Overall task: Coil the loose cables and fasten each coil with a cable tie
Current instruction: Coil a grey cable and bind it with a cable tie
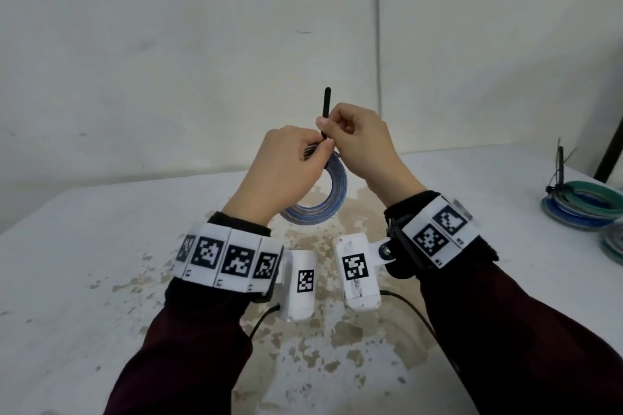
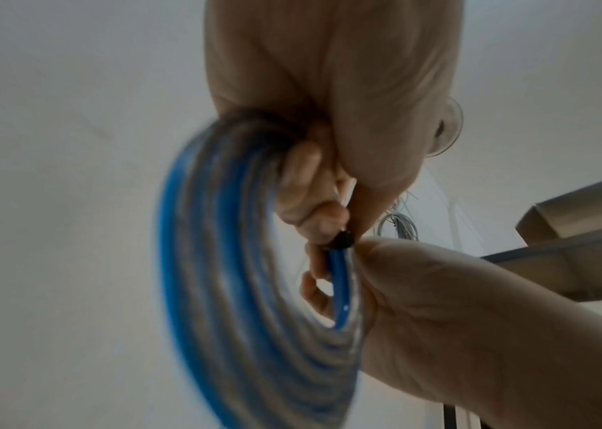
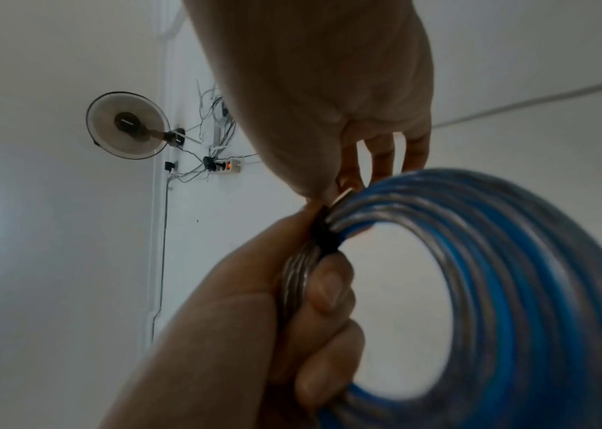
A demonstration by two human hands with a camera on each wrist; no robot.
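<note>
Cable coil (image 1: 323, 192), blue and grey, hangs on edge above the table (image 1: 101, 246), gripped at its top by the left hand (image 1: 286, 168). Right hand (image 1: 357, 138) pinches the black cable tie (image 1: 326, 108), whose free end points straight up. Finished coils (image 1: 580, 205) lie well apart at the right.

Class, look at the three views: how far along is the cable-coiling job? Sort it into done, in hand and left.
Done: tied coils lie stacked at the table's right edge.
In hand: the left hand grips the blue and grey coil, while the right hand pinches the black cable tie wrapped round it.
Left: pull this tie snug; no loose cables are in view.
</note>
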